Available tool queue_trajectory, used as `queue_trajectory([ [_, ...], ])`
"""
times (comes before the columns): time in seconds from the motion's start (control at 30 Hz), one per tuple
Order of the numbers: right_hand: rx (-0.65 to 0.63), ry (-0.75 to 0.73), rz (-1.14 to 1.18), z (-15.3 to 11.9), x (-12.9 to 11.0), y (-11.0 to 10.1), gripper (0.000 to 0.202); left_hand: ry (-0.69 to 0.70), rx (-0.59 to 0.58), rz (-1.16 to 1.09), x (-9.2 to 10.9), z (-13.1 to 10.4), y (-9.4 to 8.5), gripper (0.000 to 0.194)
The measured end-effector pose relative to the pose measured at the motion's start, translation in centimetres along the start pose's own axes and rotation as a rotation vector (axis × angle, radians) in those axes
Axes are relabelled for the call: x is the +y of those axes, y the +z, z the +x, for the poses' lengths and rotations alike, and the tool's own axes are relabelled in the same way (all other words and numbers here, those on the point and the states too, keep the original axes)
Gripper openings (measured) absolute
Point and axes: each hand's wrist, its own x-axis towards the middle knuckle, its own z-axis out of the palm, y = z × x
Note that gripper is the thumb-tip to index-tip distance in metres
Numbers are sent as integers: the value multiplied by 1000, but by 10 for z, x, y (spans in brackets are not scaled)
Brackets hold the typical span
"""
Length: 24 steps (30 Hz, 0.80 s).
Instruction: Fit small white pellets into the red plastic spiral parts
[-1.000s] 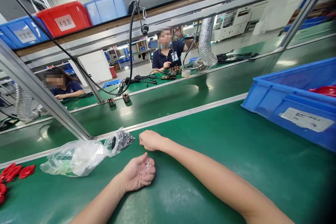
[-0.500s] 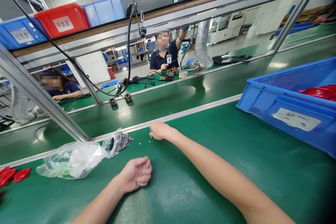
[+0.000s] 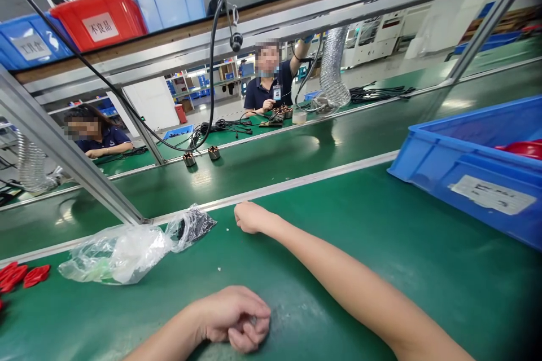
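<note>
My left hand (image 3: 239, 318) is low over the green table, its fingers curled around something small and pale that I cannot make out. Farther off, my right hand (image 3: 250, 218) rests near the metal strip at the table's far edge, closed, with its fingertips turned away so that anything in them is hidden. A tiny white piece (image 3: 227, 229) lies just left of the right hand, and another white bit (image 3: 219, 269) is between the two hands. To the left sits a clear plastic bag (image 3: 122, 254) with whitish contents, touching a smaller bag of black pieces (image 3: 195, 228).
Red parts (image 3: 36, 276) lie at the left edge. A blue bin (image 3: 470, 175) with red parts stands at right. Behind the metal strip, two copper-wound motor parts (image 3: 214, 153) sit on the green surface. A slanted metal post (image 3: 84, 152) rises at left; two co-workers sit beyond.
My left hand has moved right and nearer to me, turning its palm downward. My right hand has shifted slightly left. A white piece now shows on the table between the hands.
</note>
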Motion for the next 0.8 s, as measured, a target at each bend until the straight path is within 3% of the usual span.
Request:
queue_trajectory([
  [0.17,43,-178,38,2,-8,7,10,-151,47,200,-10,4,20,27],
  [0.37,74,-172,-61,2,-26,21,23,-34,-66,-54,-11,10,0,32],
  [0.47,23,-178,-59,-9,-29,8,23,43,-98,-249,-9,12,-8,37],
  [0.63,-110,-325,94,-47,-28,-35,15,206,29,-497,1,11,-8,60],
  [0.8,-321,-520,237,-66,-33,-48,13,283,93,-583,4,12,-8,37],
])
